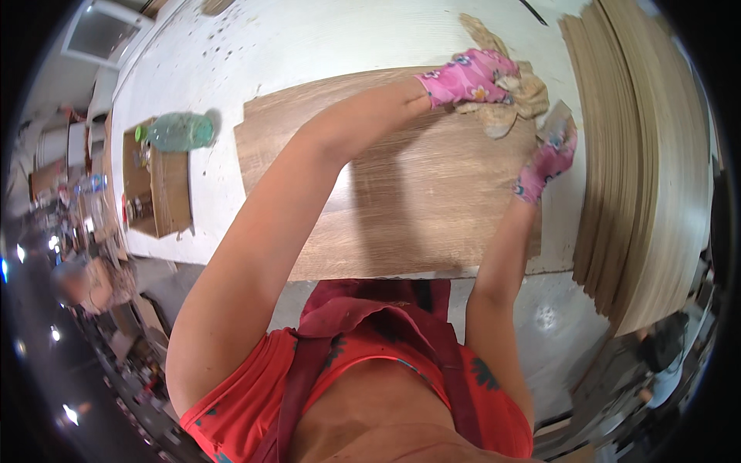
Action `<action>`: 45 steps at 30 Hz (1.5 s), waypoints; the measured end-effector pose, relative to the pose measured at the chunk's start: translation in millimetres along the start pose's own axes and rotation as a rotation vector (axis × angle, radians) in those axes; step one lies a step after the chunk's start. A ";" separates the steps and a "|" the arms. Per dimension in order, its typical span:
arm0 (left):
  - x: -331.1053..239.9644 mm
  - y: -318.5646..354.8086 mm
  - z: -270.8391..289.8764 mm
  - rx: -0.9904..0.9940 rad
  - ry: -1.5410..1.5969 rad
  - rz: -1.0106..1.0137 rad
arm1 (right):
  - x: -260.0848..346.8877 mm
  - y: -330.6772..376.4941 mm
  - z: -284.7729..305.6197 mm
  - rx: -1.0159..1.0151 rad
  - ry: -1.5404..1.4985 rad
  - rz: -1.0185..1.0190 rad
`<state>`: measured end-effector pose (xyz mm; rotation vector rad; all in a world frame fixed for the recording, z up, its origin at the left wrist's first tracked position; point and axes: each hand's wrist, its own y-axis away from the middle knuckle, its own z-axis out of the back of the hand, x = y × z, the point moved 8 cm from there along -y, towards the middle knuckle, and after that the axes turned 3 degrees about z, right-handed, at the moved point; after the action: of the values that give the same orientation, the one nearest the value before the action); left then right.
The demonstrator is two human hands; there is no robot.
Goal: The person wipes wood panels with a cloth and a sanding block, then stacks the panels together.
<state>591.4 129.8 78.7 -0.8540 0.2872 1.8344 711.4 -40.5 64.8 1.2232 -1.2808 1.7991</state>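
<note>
My left hand (471, 77), in a pink flowered glove, reaches across to the far right corner of a wood-grain board (309, 123). Its fingers are closed on a crumpled, stained beige cloth (529, 94), pressed down at the board's edge. My right hand (549, 160), gloved the same way, is beside the board's right edge, just nearer than the cloth. It is closed round a small flat greyish-brown piece (554, 117) whose kind I cannot make out. The board lies flat on a white table, with its near edge in front of my apron.
Tall stacks of wood-grain boards (617, 170) stand along the table's right side. On the left, a green-capped clear bottle (181, 132) lies by an open cardboard box (171, 193) with small items inside. A dark thin strip (532, 11) lies at the far edge. People are in the background on both sides.
</note>
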 end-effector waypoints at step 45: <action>28.0 517.0 158.4 -0.826 0.694 0.976 | -13.4 67.5 37.3 0.112 0.435 -0.047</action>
<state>61.8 17.0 76.1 -2.2303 0.4279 2.5186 671.1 -98.4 31.0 0.8422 -0.9080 1.9850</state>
